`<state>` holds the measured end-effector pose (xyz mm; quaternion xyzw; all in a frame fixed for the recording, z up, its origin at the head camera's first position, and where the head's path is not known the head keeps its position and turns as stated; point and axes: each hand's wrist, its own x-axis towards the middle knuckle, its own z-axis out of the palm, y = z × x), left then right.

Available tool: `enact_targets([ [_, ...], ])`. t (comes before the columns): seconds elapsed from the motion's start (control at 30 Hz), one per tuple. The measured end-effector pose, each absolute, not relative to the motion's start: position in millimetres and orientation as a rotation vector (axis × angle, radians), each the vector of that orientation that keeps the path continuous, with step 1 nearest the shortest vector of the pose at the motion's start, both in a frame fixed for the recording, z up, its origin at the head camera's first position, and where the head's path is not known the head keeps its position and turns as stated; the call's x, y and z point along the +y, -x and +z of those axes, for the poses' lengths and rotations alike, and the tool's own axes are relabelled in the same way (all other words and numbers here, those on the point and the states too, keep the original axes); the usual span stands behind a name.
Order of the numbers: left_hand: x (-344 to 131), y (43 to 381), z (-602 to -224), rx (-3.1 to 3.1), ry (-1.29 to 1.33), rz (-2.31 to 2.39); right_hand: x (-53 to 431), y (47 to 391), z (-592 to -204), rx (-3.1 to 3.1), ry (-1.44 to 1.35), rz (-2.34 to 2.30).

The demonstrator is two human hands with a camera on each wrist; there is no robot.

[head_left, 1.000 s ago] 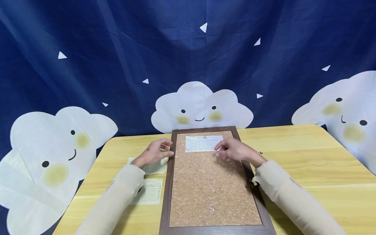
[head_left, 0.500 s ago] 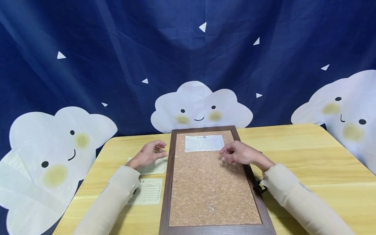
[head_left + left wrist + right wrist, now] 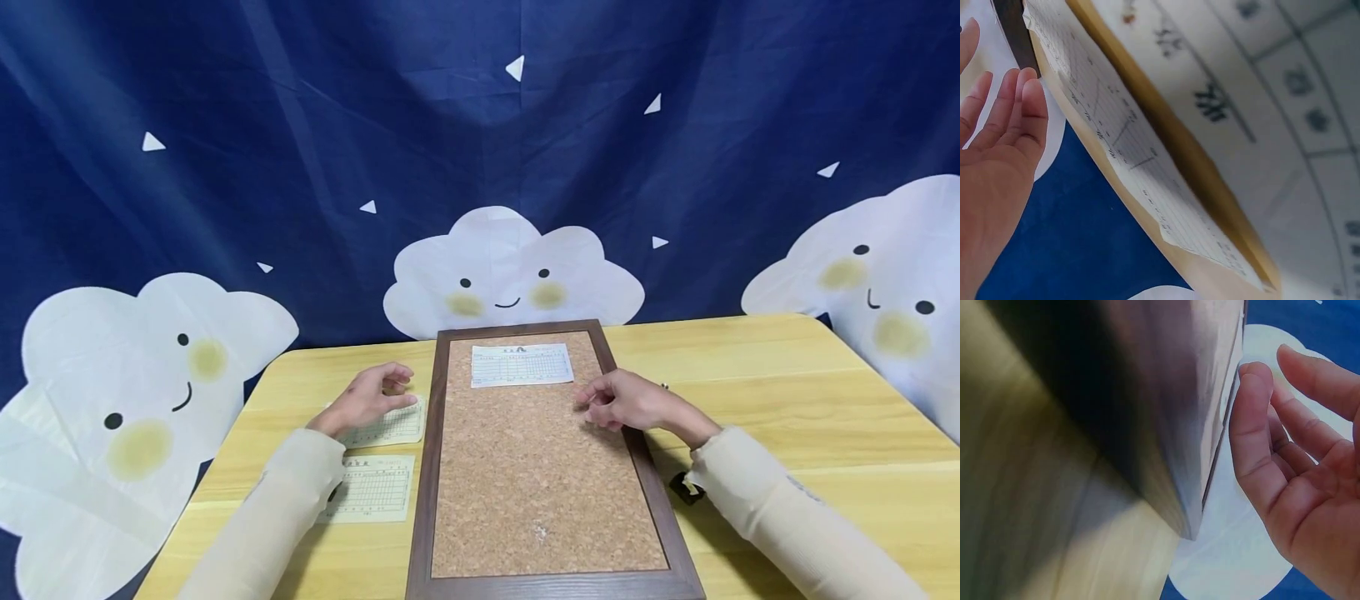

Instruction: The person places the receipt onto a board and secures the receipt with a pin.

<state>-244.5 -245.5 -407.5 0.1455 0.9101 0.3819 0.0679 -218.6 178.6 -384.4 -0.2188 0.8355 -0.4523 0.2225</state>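
Observation:
A cork board (image 3: 540, 475) in a dark brown frame lies on the table. Near its top is a white printed form slip (image 3: 521, 367), with a tiny dark spot at its upper edge that is too small to identify. My right hand (image 3: 630, 402) hovers over the board's right side, to the lower right of that slip; in the right wrist view its fingers are loosely bent, apart from the thumb, and hold nothing. Left of the board, my left hand (image 3: 367, 402) is above a yellowish form slip (image 3: 397, 427), fingers relaxed and holding nothing. A second yellowish slip (image 3: 375, 492) lies nearer.
The light wooden table (image 3: 787, 400) extends to both sides of the board. On it, just beyond my right hand, sits a small shiny object (image 3: 664, 386). A dark blue curtain (image 3: 450, 125) with clouds hangs behind the table.
Both hands have moved outward: the right one away from the white slip toward the board's right edge, the left one leftward from the frame. The white slip's right end is now uncovered.

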Motion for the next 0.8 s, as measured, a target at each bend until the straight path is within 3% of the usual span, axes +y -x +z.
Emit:
enact_targets([
  [0.8,-269,236,-415,2.759,-0.375,1.153,217,204,-396,2.332,0.563,-1.247],
])
